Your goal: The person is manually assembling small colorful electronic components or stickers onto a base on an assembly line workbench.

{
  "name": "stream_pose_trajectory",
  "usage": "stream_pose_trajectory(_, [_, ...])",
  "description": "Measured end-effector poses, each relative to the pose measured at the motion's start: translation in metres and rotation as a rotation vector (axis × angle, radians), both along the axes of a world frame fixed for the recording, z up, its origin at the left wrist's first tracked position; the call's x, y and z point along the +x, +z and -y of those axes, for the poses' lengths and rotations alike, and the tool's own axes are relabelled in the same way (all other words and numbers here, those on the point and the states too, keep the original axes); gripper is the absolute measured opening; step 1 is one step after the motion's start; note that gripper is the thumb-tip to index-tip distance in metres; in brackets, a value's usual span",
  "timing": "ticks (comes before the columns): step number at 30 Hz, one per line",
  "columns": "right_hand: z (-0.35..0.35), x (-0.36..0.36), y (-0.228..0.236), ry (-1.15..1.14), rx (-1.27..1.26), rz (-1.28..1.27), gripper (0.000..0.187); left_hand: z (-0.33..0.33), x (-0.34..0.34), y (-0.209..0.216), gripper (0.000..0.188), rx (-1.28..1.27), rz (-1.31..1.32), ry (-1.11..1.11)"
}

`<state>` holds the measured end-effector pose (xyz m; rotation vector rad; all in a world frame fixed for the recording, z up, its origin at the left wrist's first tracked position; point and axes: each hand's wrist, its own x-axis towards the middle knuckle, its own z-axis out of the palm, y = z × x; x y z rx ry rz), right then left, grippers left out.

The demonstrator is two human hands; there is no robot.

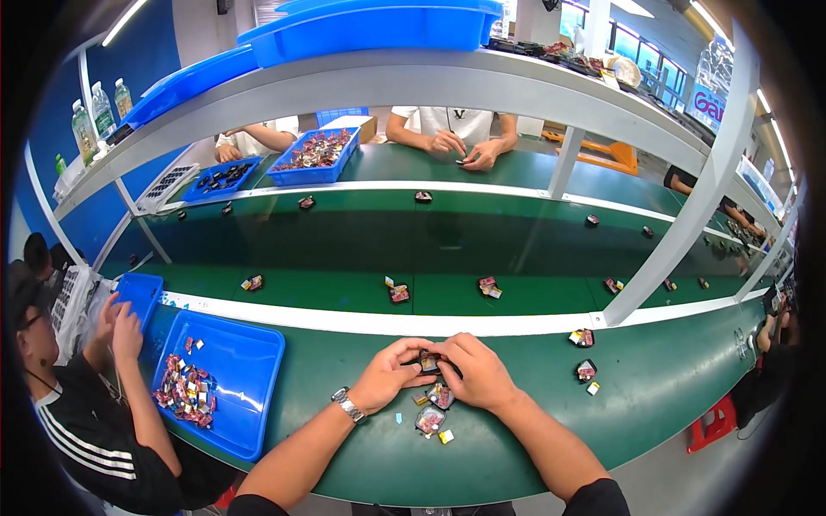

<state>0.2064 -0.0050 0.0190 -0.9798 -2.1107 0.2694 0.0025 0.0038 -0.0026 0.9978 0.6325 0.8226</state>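
Note:
Both my hands meet over the green bench around a small black casing (428,362) with a circuit part inside. My left hand (391,373), with a metal watch at the wrist, grips its left side between thumb and fingers. From the right, my right hand (471,371) closes on the same casing, its fingertips partly hiding it. Just below my hands lies a similar casing (440,396) with a reddish board. Nearer to me is another casing (429,420), with a small yellow-and-white piece (446,437) beside it. A light blue scrap (398,419) lies to their left.
A blue tray (271,361) with a pile of small red boards stands at left, beside a co-worker (86,404). More casings (586,371) lie on the right. Beyond a white rail (344,322), a conveyor belt (327,288) carries spaced units. A grey post (671,189) rises at right.

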Motion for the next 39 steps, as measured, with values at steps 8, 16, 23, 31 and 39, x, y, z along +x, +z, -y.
stream_pose_trajectory(8, [-0.003, -0.003, -0.002, -0.016, 0.077, -0.01, 0.022, 0.0, 0.004, -0.001, 0.044, 0.011, -0.037, 0.03])
stream_pose_trajectory(16, [-0.001, -0.005, -0.002, 0.0, 0.038, -0.018, 0.017, 0.002, 0.004, 0.002, 0.04, 0.021, -0.08, 0.041])
stream_pose_trajectory(23, [-0.002, -0.005, -0.002, -0.032, 0.022, -0.051, 0.014, 0.002, 0.009, 0.004, 0.044, 0.042, -0.086, 0.046])
stream_pose_trajectory(31, [0.0, -0.002, 0.001, 0.009, -0.117, -0.096, 0.008, 0.004, 0.005, 0.005, 0.042, 0.088, -0.101, 0.015])
stream_pose_trajectory(39, [-0.003, 0.004, 0.001, 0.144, -0.132, -0.04, 0.009, 0.003, 0.003, 0.002, 0.035, 0.04, -0.102, 0.007])
